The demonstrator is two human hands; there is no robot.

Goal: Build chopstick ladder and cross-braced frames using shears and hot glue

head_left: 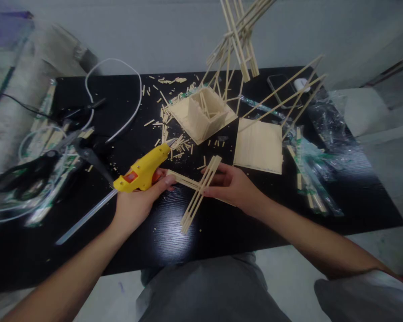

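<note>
My left hand (139, 201) is closed around a yellow glue gun (143, 170) with a clear glue stick (87, 217) jutting from its back end. The left thumb and fingertips also pinch one end of a cross-shaped frame of thin wooden sticks (197, 199). My right hand (233, 185) grips the same frame near its crossing, with the thumb in front and fingers partly hidden behind it. The glue gun's nozzle points toward the scattered stick offcuts (177, 145) beyond the frame.
A wooden box on a square base (206, 116) carries a tall stick structure at the back. Beside it stands a flat stick panel (259, 145) with long sticks. Scissors (47, 163) and a white cable (139, 103) lie left; a phone (284, 91) and plastic-wrapped sticks (314, 179) lie right.
</note>
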